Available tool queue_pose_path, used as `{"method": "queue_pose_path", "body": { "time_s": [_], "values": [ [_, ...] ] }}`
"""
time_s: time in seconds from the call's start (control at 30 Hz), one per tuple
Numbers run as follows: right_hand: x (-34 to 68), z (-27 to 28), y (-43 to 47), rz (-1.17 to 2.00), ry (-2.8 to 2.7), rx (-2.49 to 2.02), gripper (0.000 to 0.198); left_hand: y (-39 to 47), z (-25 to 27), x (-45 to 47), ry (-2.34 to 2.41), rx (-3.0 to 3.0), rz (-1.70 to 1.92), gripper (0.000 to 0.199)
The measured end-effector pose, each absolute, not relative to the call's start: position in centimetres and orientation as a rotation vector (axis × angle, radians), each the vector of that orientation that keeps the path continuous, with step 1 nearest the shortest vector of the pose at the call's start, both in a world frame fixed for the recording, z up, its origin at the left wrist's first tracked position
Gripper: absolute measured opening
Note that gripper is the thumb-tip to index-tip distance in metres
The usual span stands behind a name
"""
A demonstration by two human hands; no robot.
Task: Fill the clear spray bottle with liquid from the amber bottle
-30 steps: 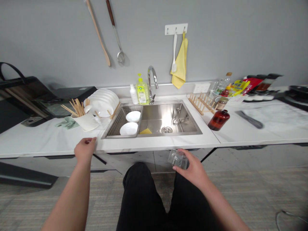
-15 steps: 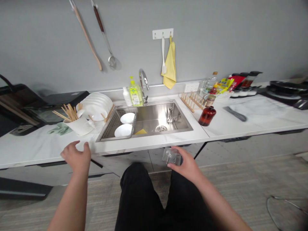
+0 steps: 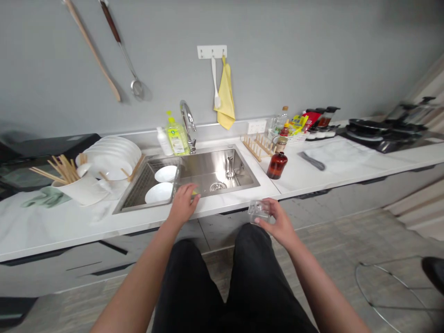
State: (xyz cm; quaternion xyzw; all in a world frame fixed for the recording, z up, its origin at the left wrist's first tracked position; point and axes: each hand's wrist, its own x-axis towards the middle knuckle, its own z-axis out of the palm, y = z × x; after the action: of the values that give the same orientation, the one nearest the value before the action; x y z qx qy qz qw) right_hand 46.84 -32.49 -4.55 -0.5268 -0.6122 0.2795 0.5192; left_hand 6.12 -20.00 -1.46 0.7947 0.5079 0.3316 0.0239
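My right hand (image 3: pixel 279 224) grips a small clear, square-sided container (image 3: pixel 258 212) just in front of the counter edge; its contents, if any, cannot be made out. My left hand (image 3: pixel 183 201) reaches over the front rim of the steel sink (image 3: pixel 239 186), fingers apart and holding nothing. Just past its fingertips a bit of yellow sponge or cloth (image 3: pixel 194 191) shows in the basin. Two white bowls (image 3: pixel 158 193) rest in the rack at the sink's left side, close to that hand. A chrome faucet (image 3: pixel 187 121) rises behind the basin.
Left of the sink stand white plates (image 3: pixel 120 144) and a white holder (image 3: pixel 80 190) of chopsticks. Dish soap (image 3: pixel 178 138) is behind the sink. An amber bottle (image 3: pixel 276 165), a wooden rack (image 3: pixel 252 149) and a stove (image 3: pixel 385 134) lie rightward. A wire-legged stool (image 3: pixel 374 305) stands lower right.
My left hand has moved right, from the counter near the chopstick holder to the sink's front rim. The clear container stays in my right hand. The view has turned right.
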Motion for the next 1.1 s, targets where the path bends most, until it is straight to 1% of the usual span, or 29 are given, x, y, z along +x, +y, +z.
{"method": "queue_pose_path", "body": {
  "time_s": [0.1, 0.23, 0.3, 0.47, 0.57, 0.67, 0.83, 0.93, 1.03, 1.1],
  "values": [
    [49.6, -4.4, -31.4, 0.609, -1.430, -1.323, 0.076, -18.2, -2.7, 6.9, 1.592, 2.494, 0.913, 0.047],
    [51.8, -3.7, -28.7, 0.547, -1.457, -1.360, 0.078, -17.8, -3.5, 6.8, 1.624, 2.535, 0.872, 0.051],
    [51.9, -3.3, -27.0, 0.591, -1.495, -1.351, 0.080, -18.0, -3.6, 6.7, 1.643, 2.518, 0.870, 0.049],
    [49.3, -3.0, -23.6, 0.816, -1.610, -1.235, 0.084, -18.1, -3.5, 6.7, 1.723, 2.455, 0.840, 0.046],
    [47.5, -3.0, -22.4, 0.838, -1.701, -1.198, 0.082, -18.1, -3.5, 6.7, 1.748, 2.442, 0.844, 0.047],
    [47.0, -2.9, -21.6, 0.811, -1.730, -1.209, 0.084, -18.2, -3.4, 6.7, 1.752, 2.438, 0.857, 0.046],
    [47.6, -2.9, -21.0, 0.776, -1.734, -1.258, 0.092, -18.4, -3.4, 6.8, 1.772, 2.439, 0.872, 0.044],
    [47.7, -3.1, -21.2, 0.756, -1.751, -1.272, 0.096, -18.4, -3.5, 6.8, 1.782, 2.443, 0.876, 0.045],
    [47.9, -3.4, -21.8, 0.742, -1.763, -1.254, 0.105, -18.5, -3.5, 6.8, 1.795, 2.436, 0.878, 0.045],
    [48.5, -3.6, -22.2, 0.727, -1.736, -1.215, 0.105, -18.5, -3.5, 6.8, 1.805, 2.429, 0.874, 0.046]
  ]
}}
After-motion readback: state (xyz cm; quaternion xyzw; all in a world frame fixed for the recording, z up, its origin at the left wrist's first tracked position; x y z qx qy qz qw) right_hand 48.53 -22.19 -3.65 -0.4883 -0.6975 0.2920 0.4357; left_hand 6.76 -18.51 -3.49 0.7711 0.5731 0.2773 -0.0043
